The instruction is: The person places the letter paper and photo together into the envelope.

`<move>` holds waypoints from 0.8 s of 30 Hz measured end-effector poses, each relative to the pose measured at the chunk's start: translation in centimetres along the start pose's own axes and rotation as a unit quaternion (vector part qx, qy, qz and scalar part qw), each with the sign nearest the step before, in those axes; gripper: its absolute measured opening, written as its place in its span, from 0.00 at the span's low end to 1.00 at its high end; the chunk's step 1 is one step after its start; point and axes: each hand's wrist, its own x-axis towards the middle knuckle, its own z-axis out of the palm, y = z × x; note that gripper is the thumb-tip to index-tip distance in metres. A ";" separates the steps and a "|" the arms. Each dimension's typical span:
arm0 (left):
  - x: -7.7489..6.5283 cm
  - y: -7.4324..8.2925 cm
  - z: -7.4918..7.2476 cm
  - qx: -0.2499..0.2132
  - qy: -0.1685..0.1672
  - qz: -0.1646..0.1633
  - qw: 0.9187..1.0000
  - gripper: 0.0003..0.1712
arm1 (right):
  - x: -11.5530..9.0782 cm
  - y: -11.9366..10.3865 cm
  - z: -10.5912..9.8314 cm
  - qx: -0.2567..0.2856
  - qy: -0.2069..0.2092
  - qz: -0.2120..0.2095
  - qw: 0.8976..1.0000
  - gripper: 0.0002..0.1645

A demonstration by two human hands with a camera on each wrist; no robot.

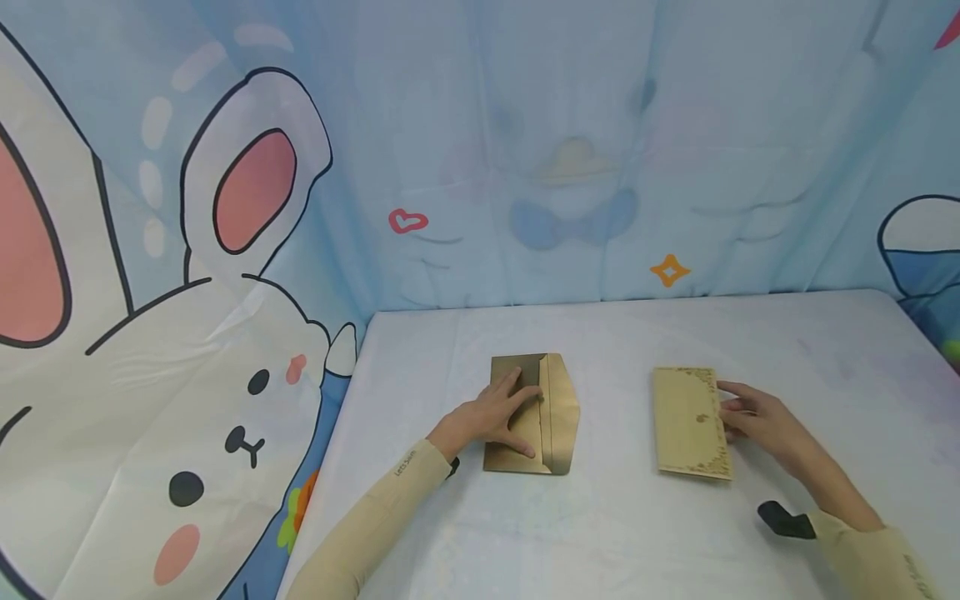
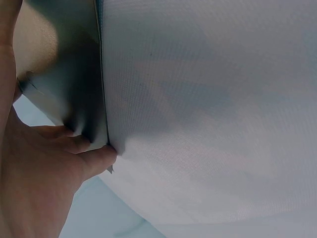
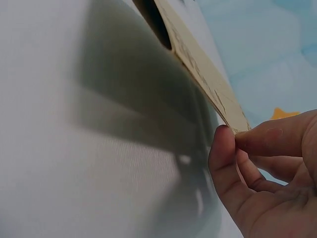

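We had the envelope [image 1: 557, 421] open under our spread left hand [image 1: 501, 414]. Our right hand [image 1: 767, 427] pinched the card [image 1: 686, 425], still outside.

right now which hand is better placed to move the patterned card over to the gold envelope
The right hand looks better placed: it pinches the patterned card by its edge, while the left hand rests on the gold envelope, fingers spread.

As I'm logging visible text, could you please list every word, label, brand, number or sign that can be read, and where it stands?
"Lets", on the left sleeve; the next word is too small to read surely.
Right sleeve: lettering too blurred to read.
Gold card and gold envelope: no readable text.
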 end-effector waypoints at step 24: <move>-0.2 0.3 -0.2 0.003 -0.001 -0.010 1.000 0.62 | 1.9 -3.7 3.9 0.039 -0.025 -0.016 0.999 0.37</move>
